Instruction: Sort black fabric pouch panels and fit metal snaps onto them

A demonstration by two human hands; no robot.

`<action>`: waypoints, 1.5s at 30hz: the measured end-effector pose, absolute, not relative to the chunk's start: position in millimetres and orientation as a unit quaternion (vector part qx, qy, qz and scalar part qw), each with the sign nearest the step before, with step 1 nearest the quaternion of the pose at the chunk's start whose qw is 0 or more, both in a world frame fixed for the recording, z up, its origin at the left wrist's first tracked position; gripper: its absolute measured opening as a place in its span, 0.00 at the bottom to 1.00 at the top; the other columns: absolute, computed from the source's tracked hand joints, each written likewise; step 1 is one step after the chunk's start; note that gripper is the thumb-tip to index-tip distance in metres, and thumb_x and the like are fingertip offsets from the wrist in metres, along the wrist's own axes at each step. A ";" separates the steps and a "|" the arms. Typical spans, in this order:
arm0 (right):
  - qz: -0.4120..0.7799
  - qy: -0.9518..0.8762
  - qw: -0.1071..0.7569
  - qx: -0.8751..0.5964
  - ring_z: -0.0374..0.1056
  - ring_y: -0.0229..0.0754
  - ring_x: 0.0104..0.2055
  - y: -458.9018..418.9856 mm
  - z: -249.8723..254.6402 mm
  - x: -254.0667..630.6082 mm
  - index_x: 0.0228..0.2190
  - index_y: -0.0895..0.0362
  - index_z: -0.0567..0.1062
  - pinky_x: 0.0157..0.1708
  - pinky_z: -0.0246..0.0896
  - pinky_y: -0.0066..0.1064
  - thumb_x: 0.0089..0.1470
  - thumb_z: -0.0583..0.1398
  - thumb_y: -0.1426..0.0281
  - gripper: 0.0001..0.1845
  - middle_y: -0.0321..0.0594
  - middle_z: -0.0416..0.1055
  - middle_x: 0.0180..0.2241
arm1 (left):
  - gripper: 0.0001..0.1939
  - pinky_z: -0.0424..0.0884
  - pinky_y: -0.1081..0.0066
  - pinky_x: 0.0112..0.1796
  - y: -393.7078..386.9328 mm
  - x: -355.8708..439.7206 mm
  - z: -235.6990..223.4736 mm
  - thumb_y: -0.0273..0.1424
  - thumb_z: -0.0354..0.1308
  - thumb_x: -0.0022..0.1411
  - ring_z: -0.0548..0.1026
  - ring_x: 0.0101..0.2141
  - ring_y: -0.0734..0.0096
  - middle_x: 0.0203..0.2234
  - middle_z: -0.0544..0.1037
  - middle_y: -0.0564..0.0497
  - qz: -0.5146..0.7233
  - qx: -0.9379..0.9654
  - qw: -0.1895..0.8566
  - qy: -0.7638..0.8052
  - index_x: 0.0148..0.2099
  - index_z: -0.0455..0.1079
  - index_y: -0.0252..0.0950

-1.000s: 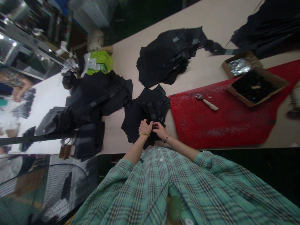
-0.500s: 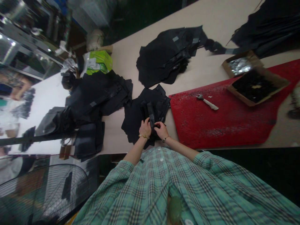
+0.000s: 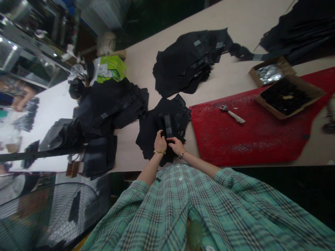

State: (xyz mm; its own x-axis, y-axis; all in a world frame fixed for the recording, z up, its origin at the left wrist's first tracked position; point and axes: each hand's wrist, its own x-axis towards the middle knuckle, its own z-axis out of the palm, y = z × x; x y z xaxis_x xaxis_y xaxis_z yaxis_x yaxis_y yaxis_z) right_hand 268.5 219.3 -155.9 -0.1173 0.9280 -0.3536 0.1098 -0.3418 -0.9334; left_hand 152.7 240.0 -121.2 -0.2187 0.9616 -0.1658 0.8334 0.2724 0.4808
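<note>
My left hand (image 3: 160, 143) is at the near side of a pile of black fabric pieces (image 3: 148, 127), its fingers bent over the top piece with one finger raised. My right hand (image 3: 177, 146) comes in from the right, its thumb and forefinger closed on the fabric at the lower end of a short dark grey strap (image 3: 168, 125). The strap lies on the top piece and points away from me. Both hands nearly touch. The fabric's edge under the fingers is too dark to make out.
To the right lies a red mat (image 3: 251, 136) with a white-handled tool (image 3: 234, 115). Beyond it are an open box of small black parts (image 3: 285, 97) and a box of silvery parts (image 3: 269, 73). More black fabric stacks (image 3: 183, 62) surround the work. A fan (image 3: 75, 209) stands at left.
My left hand has slid slightly down and left, off the strap, which now shows more fully. My right hand has shifted slightly left toward the strap's lower end.
</note>
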 end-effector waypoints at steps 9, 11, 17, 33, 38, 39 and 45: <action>0.445 -0.778 0.232 -0.378 0.57 0.50 0.63 209.6 -127.3 280.6 0.44 0.56 0.78 0.61 0.57 0.41 0.46 0.61 0.76 0.21 0.45 0.66 0.58 | 0.27 0.68 0.64 0.50 252.9 145.2 -110.2 0.43 0.52 0.65 0.73 0.53 0.53 0.52 0.75 0.35 0.063 0.507 0.253 0.821 0.60 0.65 0.30; 0.392 -0.734 0.259 -0.491 0.60 0.49 0.61 210.4 -126.9 291.8 0.46 0.54 0.77 0.60 0.58 0.43 0.50 0.60 0.75 0.20 0.45 0.64 0.59 | 0.28 0.69 0.63 0.50 252.5 140.9 -108.9 0.37 0.48 0.68 0.74 0.52 0.54 0.53 0.74 0.36 0.072 0.501 0.242 0.828 0.66 0.57 0.32; 0.340 -0.591 0.202 -0.703 0.70 0.48 0.50 223.1 -140.0 330.5 0.49 0.54 0.73 0.49 0.64 0.38 0.52 0.62 0.71 0.21 0.47 0.72 0.48 | 0.26 0.71 0.65 0.46 244.4 145.8 -113.9 0.32 0.44 0.69 0.77 0.47 0.60 0.56 0.70 0.44 0.029 0.626 0.200 0.754 0.68 0.57 0.51; 0.370 -0.704 0.287 -0.534 0.66 0.44 0.45 214.2 -125.2 299.3 0.33 0.55 0.77 0.48 0.62 0.35 0.56 0.62 0.68 0.04 0.42 0.71 0.41 | 0.13 0.69 0.67 0.48 256.0 150.0 -112.3 0.35 0.51 0.65 0.76 0.46 0.61 0.42 0.79 0.44 0.053 0.558 0.258 0.787 0.44 0.75 0.37; 0.354 -0.633 0.222 -0.652 0.66 0.47 0.49 220.7 -132.3 309.4 0.44 0.57 0.76 0.51 0.61 0.37 0.57 0.60 0.68 0.13 0.47 0.70 0.45 | 0.30 0.70 0.66 0.46 244.3 139.1 -108.4 0.28 0.49 0.64 0.77 0.45 0.61 0.46 0.77 0.45 0.084 0.565 0.209 0.794 0.68 0.56 0.42; 0.356 -0.633 0.197 -0.658 0.67 0.47 0.49 221.4 -134.5 311.4 0.46 0.56 0.75 0.50 0.61 0.36 0.56 0.60 0.68 0.15 0.47 0.70 0.46 | 0.30 0.70 0.65 0.45 242.5 137.4 -107.5 0.27 0.48 0.65 0.77 0.45 0.61 0.47 0.76 0.44 0.077 0.570 0.201 0.793 0.68 0.55 0.45; 0.377 -0.607 0.096 -0.693 0.72 0.47 0.41 230.3 -139.4 309.3 0.48 0.53 0.74 0.40 0.64 0.34 0.55 0.62 0.66 0.18 0.45 0.75 0.42 | 0.19 0.69 0.64 0.49 247.0 131.4 -108.6 0.28 0.45 0.66 0.75 0.49 0.60 0.48 0.74 0.43 0.003 0.582 0.209 0.786 0.50 0.75 0.44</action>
State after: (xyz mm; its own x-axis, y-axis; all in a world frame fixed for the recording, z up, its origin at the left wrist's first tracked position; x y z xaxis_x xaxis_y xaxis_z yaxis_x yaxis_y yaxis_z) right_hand 309.3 230.3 -139.4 -0.0222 0.9140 -0.4050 0.7686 -0.2434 -0.5916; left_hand 131.4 247.0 -108.6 -0.2361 0.9161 -0.3241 0.9132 0.3232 0.2483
